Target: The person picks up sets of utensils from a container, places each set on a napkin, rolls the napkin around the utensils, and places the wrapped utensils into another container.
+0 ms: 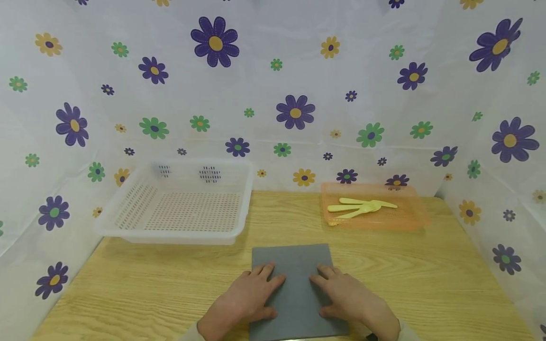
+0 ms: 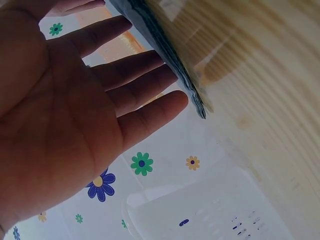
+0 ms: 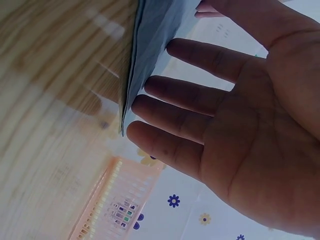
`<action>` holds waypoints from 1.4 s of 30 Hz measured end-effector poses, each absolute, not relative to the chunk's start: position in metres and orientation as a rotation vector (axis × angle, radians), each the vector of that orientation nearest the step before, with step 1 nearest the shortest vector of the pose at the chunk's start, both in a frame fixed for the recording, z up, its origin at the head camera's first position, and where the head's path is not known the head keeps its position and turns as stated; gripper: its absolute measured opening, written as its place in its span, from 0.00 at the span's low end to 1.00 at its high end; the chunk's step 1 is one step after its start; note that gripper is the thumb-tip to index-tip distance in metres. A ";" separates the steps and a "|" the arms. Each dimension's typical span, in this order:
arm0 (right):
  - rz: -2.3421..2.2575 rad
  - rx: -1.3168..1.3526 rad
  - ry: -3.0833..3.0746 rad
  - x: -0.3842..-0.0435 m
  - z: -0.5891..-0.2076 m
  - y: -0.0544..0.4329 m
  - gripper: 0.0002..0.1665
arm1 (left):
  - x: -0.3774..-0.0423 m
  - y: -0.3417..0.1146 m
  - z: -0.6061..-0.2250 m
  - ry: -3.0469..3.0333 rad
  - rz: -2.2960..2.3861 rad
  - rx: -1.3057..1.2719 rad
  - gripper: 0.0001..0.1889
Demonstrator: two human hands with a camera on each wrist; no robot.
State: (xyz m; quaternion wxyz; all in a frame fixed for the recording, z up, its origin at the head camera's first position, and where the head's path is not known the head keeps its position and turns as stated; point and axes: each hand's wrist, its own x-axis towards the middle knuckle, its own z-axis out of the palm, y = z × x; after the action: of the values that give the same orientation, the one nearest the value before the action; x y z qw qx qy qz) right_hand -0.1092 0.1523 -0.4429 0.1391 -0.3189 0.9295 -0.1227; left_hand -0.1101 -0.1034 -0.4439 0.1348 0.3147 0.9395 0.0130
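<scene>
A flat grey rectangle of what looks like folded cloth [image 1: 297, 270] lies on the table in front of me. Thin stacked layers show along its edge in both wrist views. My left hand [image 1: 249, 294] rests with spread fingers on its left side. On the right side, my right hand [image 1: 349, 296] touches it in much the same way, thumb apart from the fingers. The left wrist view shows the left palm with the fingertips [image 2: 176, 100] at the cloth's edge. In the right wrist view the right fingers [image 3: 172, 92] extend to the cloth, and neither hand grips it.
A white perforated basket [image 1: 239, 227] stands at the back left of the wooden table [image 1: 170, 284]. At the back right, an orange tray [image 1: 405, 222] holds several yellow plastic utensils [image 1: 371, 206]. A flower-printed white sheet [image 1: 256, 85] hangs behind and along both sides.
</scene>
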 end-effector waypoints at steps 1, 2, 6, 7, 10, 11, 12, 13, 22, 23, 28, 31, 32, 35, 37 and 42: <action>-0.350 -0.927 2.688 -0.109 -0.443 0.152 0.41 | -0.110 -0.103 -0.445 2.728 0.035 0.911 0.36; -0.341 -0.932 2.689 -0.109 -0.443 0.152 0.41 | -0.110 -0.103 -0.445 2.733 0.029 0.910 0.35; -0.311 -0.970 2.700 -0.107 -0.442 0.151 0.40 | -0.110 -0.103 -0.445 2.751 0.001 0.905 0.30; -0.307 -0.975 2.700 -0.107 -0.442 0.151 0.40 | -0.110 -0.102 -0.445 2.755 -0.002 0.908 0.30; -0.320 -0.970 2.685 -0.106 -0.443 0.150 0.39 | -0.109 -0.102 -0.443 2.764 -0.008 0.918 0.30; -0.328 -0.965 2.675 -0.106 -0.443 0.149 0.38 | -0.109 -0.101 -0.443 2.765 -0.006 0.921 0.30; -0.337 -0.960 2.665 -0.106 -0.443 0.148 0.38 | -0.109 -0.101 -0.443 2.766 -0.008 0.922 0.30; -0.344 -0.958 2.655 -0.105 -0.442 0.148 0.37 | -0.109 -0.101 -0.443 2.766 -0.013 0.922 0.31; -0.301 -0.971 2.655 -0.101 -0.440 0.142 0.35 | -0.109 -0.101 -0.443 2.765 -0.011 0.902 0.30; -0.296 -0.966 2.655 -0.100 -0.440 0.141 0.35 | -0.109 -0.101 -0.443 2.767 -0.017 0.901 0.30; -0.278 -0.923 2.643 -0.100 -0.441 0.139 0.36 | -0.109 -0.101 -0.443 2.774 -0.038 0.895 0.31; -0.276 -0.910 2.638 -0.101 -0.442 0.138 0.36 | -0.110 -0.101 -0.443 2.779 -0.047 0.892 0.31; -0.279 -0.909 2.636 -0.101 -0.443 0.138 0.36 | -0.110 -0.101 -0.443 2.780 -0.052 0.891 0.31; -0.289 -0.912 2.636 -0.102 -0.443 0.139 0.36 | -0.109 -0.101 -0.443 2.780 -0.058 0.885 0.31; -0.299 -0.917 2.637 -0.102 -0.443 0.140 0.37 | -0.109 -0.101 -0.443 2.781 -0.061 0.880 0.31; -0.320 -0.921 2.639 -0.102 -0.444 0.142 0.37 | -0.109 -0.100 -0.443 2.793 -0.066 0.874 0.30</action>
State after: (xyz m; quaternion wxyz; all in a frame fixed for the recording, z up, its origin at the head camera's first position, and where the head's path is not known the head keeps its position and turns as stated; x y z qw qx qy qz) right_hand -0.1024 0.1417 -0.4445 0.1635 -0.3230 0.9254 -0.1121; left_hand -0.1085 -0.0995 -0.4434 0.1068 0.2968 0.9487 -0.0224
